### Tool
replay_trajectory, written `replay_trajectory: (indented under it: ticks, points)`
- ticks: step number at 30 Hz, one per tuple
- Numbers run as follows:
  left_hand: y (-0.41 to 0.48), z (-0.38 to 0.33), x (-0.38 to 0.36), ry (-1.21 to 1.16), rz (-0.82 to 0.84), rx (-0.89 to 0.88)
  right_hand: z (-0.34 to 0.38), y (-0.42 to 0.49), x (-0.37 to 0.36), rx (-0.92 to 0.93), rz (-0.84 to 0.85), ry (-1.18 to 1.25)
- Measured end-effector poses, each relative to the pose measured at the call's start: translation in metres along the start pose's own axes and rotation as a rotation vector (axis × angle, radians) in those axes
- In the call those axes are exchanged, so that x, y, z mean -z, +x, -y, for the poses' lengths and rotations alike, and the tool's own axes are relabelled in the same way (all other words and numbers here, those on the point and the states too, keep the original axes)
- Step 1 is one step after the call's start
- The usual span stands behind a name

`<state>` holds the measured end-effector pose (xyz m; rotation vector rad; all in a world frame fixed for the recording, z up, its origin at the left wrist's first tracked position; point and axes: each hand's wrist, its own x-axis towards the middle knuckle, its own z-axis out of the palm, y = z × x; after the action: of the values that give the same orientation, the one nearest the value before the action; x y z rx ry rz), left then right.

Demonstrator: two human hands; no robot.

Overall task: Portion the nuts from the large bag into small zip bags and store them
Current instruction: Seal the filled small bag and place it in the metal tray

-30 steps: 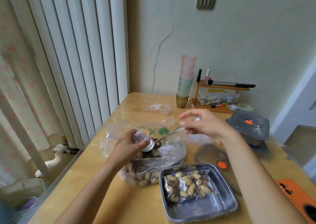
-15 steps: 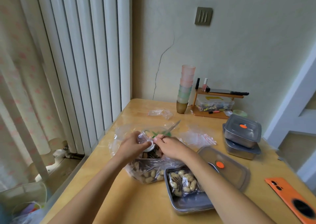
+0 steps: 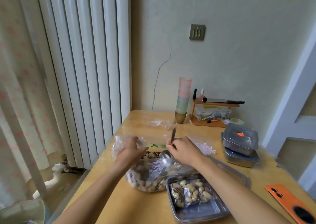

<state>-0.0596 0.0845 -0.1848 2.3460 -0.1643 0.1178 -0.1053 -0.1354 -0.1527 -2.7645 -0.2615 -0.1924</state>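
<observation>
A large clear bag of peanuts and seeds lies on the wooden table, its mouth open towards the wall. My left hand is at the left side of that mouth, pinching a small clear zip bag. My right hand grips a metal spoon with the handle pointing up. The spoon's bowl is low in the large bag's opening, just above the nuts. A steel tray in front holds filled small zip bags.
A tray lid lies under my right forearm. Two lidded steel containers are stacked at the right. Empty zip bags and another one lie beyond the large bag. Stacked cups, a small wooden shelf, an orange phone.
My right hand dropped from above the table to the large bag's mouth. The spoon swung more upright with its bowl down in the opening. My left hand stayed at the bag.
</observation>
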Motion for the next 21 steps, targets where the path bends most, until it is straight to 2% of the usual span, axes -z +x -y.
replay_trajectory:
  ticks: [3,5,9,12,14,18,21]
  points:
    - [0.004,-0.01,0.016,0.304,-0.056,-0.044,-0.002,-0.001,0.012,0.015,-0.04,-0.037]
    - [0.01,-0.017,0.026,0.397,-0.121,-0.091,-0.003,-0.002,0.021,0.024,-0.099,-0.097]
    - [0.022,-0.038,0.043,0.378,-0.221,-0.198,0.003,-0.006,0.039,0.05,-0.293,-0.254]
    - [0.014,-0.062,0.058,0.328,-0.241,-0.221,0.01,-0.01,0.047,0.075,-0.441,-0.251]
    - [0.006,-0.067,0.059,0.396,-0.174,-0.199,0.013,-0.012,0.049,0.034,-0.398,-0.233]
    - [-0.007,-0.055,0.049,0.556,0.021,-0.135,0.009,-0.015,0.037,-0.139,-0.182,-0.114]
    - [-0.006,-0.039,0.039,0.578,0.102,-0.111,0.007,-0.018,0.027,-0.198,-0.174,-0.035]
